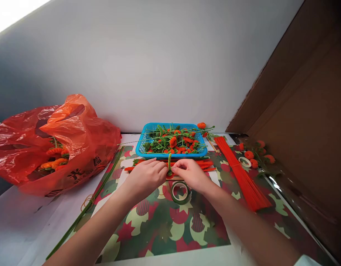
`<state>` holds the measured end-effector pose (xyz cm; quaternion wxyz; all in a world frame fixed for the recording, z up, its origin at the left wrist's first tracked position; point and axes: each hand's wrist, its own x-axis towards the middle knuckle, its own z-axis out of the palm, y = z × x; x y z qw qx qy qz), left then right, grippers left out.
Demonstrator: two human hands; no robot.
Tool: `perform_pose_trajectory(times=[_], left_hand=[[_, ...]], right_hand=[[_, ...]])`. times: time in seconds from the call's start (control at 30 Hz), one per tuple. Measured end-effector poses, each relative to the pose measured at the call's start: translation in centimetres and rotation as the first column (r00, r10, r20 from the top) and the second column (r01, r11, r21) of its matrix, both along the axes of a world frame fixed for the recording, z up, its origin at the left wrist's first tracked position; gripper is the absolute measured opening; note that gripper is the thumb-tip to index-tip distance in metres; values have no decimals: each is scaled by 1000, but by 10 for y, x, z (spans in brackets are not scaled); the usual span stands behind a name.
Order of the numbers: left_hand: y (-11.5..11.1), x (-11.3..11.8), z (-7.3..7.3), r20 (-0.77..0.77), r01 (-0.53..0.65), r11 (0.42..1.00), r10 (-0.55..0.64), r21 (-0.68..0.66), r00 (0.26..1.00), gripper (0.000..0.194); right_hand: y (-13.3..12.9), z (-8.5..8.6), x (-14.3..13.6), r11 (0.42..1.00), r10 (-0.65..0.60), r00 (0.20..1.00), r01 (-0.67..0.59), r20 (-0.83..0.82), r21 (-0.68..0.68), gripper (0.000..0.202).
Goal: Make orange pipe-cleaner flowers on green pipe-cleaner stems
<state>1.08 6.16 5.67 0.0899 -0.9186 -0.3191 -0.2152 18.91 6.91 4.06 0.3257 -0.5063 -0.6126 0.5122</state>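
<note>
Both hands meet at the middle of the table, just in front of the blue basket. A short green pipe cleaner stands upright between them, curled at its lower end. My left hand is closed with its fingertips on the curl's left side. From the other side, my right hand pinches at the same piece with thumb and forefinger. Some orange-red shows beneath the curl; I cannot tell whether it belongs to the piece. A roll of green tape lies just below my hands. Loose red and green pipe cleaners lie behind them.
The blue basket holds orange pipe-cleaner flowers and green parts. A red plastic bag with more flowers stands left, beside long green stems. On the right are a red pipe-cleaner bundle, a white tape roll and cardboard.
</note>
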Motion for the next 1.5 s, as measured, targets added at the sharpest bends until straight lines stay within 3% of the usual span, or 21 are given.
perform_pose_trajectory(times=[0.17, 0.23, 0.3, 0.37, 0.43, 0.5, 0.53, 0.57, 0.63, 0.73, 0.87, 0.97, 1.07, 1.23, 1.4, 1.5], left_hand=[[3, -2, -4, -80, 6, 1000, -6, 11, 997, 25], [2, -2, -2, 21, -41, 996, 43, -82, 999, 22], [1, -1, 2, 253, -97, 958, 168, -271, 953, 17], [-1, 0, 7, 490, -61, 848, 361, -527, 793, 17], [-4, 4, 10, 574, 120, 654, 544, -747, 612, 20], [-6, 8, 11, 555, 317, 455, 669, -832, 494, 24], [-7, 10, 11, 542, 391, 389, 707, -834, 454, 25], [-8, 12, 10, 542, 439, 363, 733, -822, 410, 27], [-9, 15, 8, 573, 483, 385, 747, -786, 337, 28], [-11, 19, 6, 657, 452, 509, 703, -732, 273, 29], [-14, 22, 5, 744, 316, 674, 601, -668, 291, 25], [-15, 23, 3, 762, 265, 721, 554, -640, 335, 19], [-16, 25, 1, 757, 277, 709, 562, -648, 333, 17], [-14, 25, -4, 730, 325, 655, 638, -682, 245, 18], [-11, 24, -3, 636, 470, 517, 761, -715, 129, 25], [-10, 24, -2, 589, 517, 462, 801, -720, 104, 25]], right_hand=[[3, 5, 4, 996, 17, 1000, -18, -15, -82, 22], [5, 6, 6, 998, 32, 998, -35, -58, -59, 25], [5, 7, 8, 1000, 17, 993, -14, -120, 22, 27], [3, 10, 8, 985, -37, 989, 61, -144, 162, 25], [-1, 13, 7, 933, -94, 990, 126, -108, 338, 21], [-5, 16, 5, 856, -125, 991, 132, -48, 500, 19], [-7, 17, 4, 818, -134, 991, 123, -21, 562, 18], [-9, 17, 4, 784, -142, 990, 110, 3, 611, 18], [-11, 17, 2, 733, -160, 986, 88, 46, 674, 17], [-12, 16, 1, 714, -165, 984, 75, 64, 697, 15], [-10, 14, -1, 804, -118, 993, 110, -25, 584, 15], [-9, 11, -3, 881, -98, 989, 138, -112, 453, 16], [-10, 8, -4, 917, -97, 983, 148, -154, 369, 18], [-9, 10, -2, 885, -105, 986, 151, -127, 440, 18], [-9, 14, 0, 880, -101, 987, 146, -124, 452, 20], [-9, 15, 0, 857, -127, 992, 121, -22, 501, 14]])
